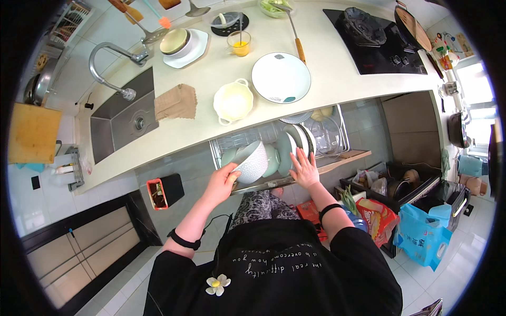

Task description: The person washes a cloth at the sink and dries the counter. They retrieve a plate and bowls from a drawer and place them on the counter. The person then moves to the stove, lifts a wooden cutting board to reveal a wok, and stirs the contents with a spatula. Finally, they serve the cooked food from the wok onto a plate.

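Observation:
My left hand point(219, 182) grips the rim of a white bowl with a textured outside point(253, 165), tilted on its side over the pulled-out wire dish drawer point(221, 144). Beside that bowl rests a pale green bowl point(272, 160) in the drawer. My right hand point(306, 170) has its fingers spread against or just over the edges of dishes standing on end point(285, 152); whether they touch cannot be told. Farther right in the drawer are clear glass dishes point(326, 134). On the counter above are a cream two-handled bowl point(233, 102) and a large white plate point(281, 78).
A sink point(122, 114) with a brown cloth point(176, 102) at its edge lies left. Behind stand a glass cup of yellow liquid point(240, 48) and stacked bowls point(174, 41). The cooktop point(389, 59) is right. A black bin point(172, 190) and blue bag point(423, 237) stand low.

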Motion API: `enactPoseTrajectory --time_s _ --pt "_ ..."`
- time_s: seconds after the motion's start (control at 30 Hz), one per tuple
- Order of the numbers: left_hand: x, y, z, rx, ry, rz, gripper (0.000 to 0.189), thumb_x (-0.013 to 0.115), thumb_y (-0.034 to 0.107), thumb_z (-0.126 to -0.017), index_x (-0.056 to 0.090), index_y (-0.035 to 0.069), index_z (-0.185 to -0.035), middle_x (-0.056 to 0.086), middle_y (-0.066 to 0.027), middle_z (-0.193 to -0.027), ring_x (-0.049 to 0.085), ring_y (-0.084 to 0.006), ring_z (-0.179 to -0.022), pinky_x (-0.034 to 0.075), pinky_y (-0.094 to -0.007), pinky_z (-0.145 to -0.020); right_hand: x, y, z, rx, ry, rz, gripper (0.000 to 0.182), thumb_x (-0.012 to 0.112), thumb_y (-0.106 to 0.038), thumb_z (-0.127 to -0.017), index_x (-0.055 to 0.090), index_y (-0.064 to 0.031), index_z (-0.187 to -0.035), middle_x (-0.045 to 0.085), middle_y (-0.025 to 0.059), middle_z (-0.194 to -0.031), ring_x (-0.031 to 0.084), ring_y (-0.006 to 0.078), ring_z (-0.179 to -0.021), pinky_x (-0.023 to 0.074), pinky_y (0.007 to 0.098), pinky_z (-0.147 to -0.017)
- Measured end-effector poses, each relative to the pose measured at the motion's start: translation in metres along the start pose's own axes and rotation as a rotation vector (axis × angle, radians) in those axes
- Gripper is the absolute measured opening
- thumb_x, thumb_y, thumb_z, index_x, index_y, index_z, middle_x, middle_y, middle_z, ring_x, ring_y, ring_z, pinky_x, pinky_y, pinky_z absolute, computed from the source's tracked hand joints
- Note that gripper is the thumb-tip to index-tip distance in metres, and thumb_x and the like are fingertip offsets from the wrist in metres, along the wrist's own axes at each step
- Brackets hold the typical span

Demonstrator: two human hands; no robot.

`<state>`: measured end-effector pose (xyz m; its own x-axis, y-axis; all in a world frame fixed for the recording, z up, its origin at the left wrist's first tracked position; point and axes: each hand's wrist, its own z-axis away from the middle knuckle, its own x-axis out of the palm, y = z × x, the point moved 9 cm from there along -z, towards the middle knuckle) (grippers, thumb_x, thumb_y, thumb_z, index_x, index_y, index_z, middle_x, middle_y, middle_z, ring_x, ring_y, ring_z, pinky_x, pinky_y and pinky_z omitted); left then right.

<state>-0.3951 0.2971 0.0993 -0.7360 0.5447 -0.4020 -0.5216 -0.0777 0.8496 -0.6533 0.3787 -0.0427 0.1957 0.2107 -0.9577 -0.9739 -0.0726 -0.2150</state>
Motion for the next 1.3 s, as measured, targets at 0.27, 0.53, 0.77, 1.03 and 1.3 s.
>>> enactPoseTrajectory --time_s 0.27,0.53,0.77,1.03,1.3 --pt "0.020 0.018 -0.048 -0.082 -0.047 0.269 0.018 0.055 0.019 -0.093 0.057 0.001 -0.098 0.062 -0.0038 -0.086 0.054 -0.0089 -0.081 0.043 -0.0259 -0.074 -0.001 0.002 0.000 0.004 -0.005 0.002 0.069 0.053 -0.041 -0.086 0.023 -0.0238 -0.146 0.022 0.0108 -0.151 0.021 0.0246 -0.140 0.0123 0.0523 -0.112" --pt "0.015 0.040 -0.077 -0.028 -0.018 0.173 0.024 0.069 0.008 -0.079 0.059 0.000 -0.099 0.064 -0.0048 -0.086 0.057 -0.0102 -0.080 0.046 -0.0268 -0.074 -0.007 0.002 0.001 0.017 -0.008 -0.001 0.067 0.050 -0.041 -0.087 0.022 -0.0243 -0.146 0.022 0.0107 -0.151 0.024 0.0245 -0.139 0.0124 0.0511 -0.113" --pt "0.005 0.077 -0.090 0.177 0.037 -0.057 0.025 0.070 0.007 -0.075 0.061 0.001 -0.097 0.066 -0.0140 -0.088 0.064 -0.0200 -0.082 0.048 -0.0307 -0.070 -0.012 0.002 0.001 0.005 0.041 -0.052 0.068 0.054 -0.038 -0.085 0.025 -0.0240 -0.145 0.024 0.0114 -0.150 0.026 0.0253 -0.138 0.0141 0.0516 -0.112" --pt "0.009 0.080 -0.097 0.424 0.160 -0.346 0.022 0.070 0.012 -0.074 0.061 0.003 -0.092 0.063 -0.0134 -0.083 0.060 -0.0310 -0.076 0.046 -0.0388 -0.069 -0.011 0.003 0.000 -0.002 0.062 -0.072 0.068 0.055 -0.036 -0.084 0.027 -0.0235 -0.144 0.026 0.0124 -0.148 0.028 0.0266 -0.137 0.0155 0.0525 -0.112" --pt "0.012 0.071 -0.104 0.595 0.191 -0.591 0.018 0.070 0.010 -0.073 0.063 0.004 -0.089 0.064 -0.0095 -0.083 0.059 -0.0279 -0.080 0.044 -0.0375 -0.073 -0.013 0.002 0.002 -0.010 0.079 -0.077 0.068 0.055 -0.036 -0.083 0.028 -0.0228 -0.144 0.027 0.0125 -0.148 0.029 0.0265 -0.137 0.0155 0.0524 -0.111"
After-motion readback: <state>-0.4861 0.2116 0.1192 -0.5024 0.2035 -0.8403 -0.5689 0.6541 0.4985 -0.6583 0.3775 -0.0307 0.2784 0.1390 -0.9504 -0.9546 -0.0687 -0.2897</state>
